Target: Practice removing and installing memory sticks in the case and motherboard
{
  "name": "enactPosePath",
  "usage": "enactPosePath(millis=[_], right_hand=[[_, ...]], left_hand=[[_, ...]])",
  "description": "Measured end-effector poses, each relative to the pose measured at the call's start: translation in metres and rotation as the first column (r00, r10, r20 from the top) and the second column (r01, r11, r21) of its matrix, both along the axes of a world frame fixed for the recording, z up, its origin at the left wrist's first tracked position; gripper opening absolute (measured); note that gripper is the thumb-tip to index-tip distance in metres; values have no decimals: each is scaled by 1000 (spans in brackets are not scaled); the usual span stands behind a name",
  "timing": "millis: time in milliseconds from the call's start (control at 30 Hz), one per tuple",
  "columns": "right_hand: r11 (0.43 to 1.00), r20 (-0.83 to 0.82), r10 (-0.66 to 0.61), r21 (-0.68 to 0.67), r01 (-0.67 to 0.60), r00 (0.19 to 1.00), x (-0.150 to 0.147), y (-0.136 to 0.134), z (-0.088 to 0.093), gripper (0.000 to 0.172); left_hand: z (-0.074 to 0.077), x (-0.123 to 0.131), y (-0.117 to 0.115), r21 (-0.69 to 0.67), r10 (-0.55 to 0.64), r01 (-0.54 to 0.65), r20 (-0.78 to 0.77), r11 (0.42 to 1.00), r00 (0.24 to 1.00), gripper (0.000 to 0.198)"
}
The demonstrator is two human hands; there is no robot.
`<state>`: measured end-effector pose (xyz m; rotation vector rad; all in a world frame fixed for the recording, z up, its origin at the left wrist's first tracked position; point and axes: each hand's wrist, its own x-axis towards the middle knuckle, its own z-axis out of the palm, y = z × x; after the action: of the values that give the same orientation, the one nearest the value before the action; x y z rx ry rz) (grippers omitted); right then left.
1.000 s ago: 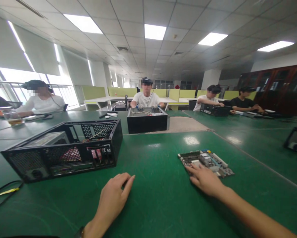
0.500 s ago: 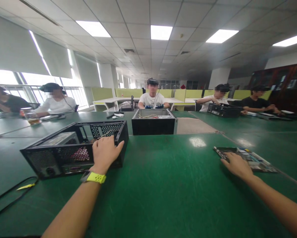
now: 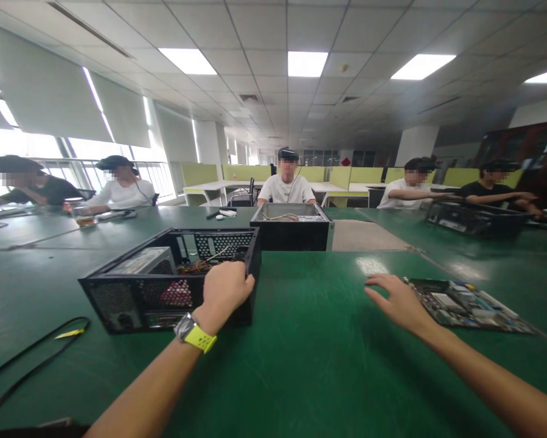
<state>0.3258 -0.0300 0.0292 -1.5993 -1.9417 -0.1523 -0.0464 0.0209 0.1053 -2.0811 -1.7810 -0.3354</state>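
Observation:
On the green table to my left lies a black desktop computer case, its upper side open. A grey power supply and loose coloured wires show inside it. My left hand, with a yellow-green watch strap on the wrist, is closed over the right end of the case's near rim; its fingertips are hidden behind the metal. To the right, a bare motherboard rests flat on the table. My right hand hovers just left of the board, fingers spread and holding nothing.
Across the table a person sits behind another open computer case. More people sit at both sides, one beside a dark case. A black cable lies at my left. A glass of drink stands farther off.
My right hand has come off the motherboard and moved left. My left hand stays on the case, which appears slightly farther right. The view has turned a little left.

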Motion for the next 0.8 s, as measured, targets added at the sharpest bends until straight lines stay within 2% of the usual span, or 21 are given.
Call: enactPosePath(millis=[100,167,233,300,367,400,433,500,567,633,733,800], right_hand=[[976,-160,215,61,-208,963,-64,-12,33,31],[936,-288,352,106,-336,891,-94,-21,54,30],[896,-421,431,94,-434,798,-108,-27,76,32],[855,-489,441,-26,-518,753,-106,-27,98,33],[789,-443,455,-202,-580,772,-97,-22,116,33],[764,-377,466,-286,-579,801,-93,-17,122,33],[752,-280,475,-362,-550,834,-90,-12,126,33],[750,-15,489,-503,-429,872,-93,-3,126,35],[746,275,507,-615,-256,817,-108,6,116,33],[735,446,530,-666,-128,722,-129,14,99,32],[745,529,522,-664,-56,669,-159,25,71,30],[755,556,528,-654,-55,642,-168,29,57,29]], left_hand=[[4,40,-44,-70,-131,132,13,989,991,40],[8,72,-81,-169,-270,273,42,947,962,45],[18,102,-113,-282,-465,470,90,836,881,56],[37,123,-126,-328,-682,679,124,657,720,59],[62,128,-114,-327,-769,746,84,580,634,49],[74,126,-101,-342,-775,743,62,575,628,44],[83,120,-84,-401,-765,712,42,576,642,43],[90,105,-48,-541,-688,558,-51,628,724,40],[81,93,-17,-661,-598,360,-170,658,783,32],[59,90,2,-724,-564,250,-226,643,794,26],[18,93,11,-757,-562,222,-223,615,797,26],[-5,96,11,-738,-559,257,-192,624,807,26]])
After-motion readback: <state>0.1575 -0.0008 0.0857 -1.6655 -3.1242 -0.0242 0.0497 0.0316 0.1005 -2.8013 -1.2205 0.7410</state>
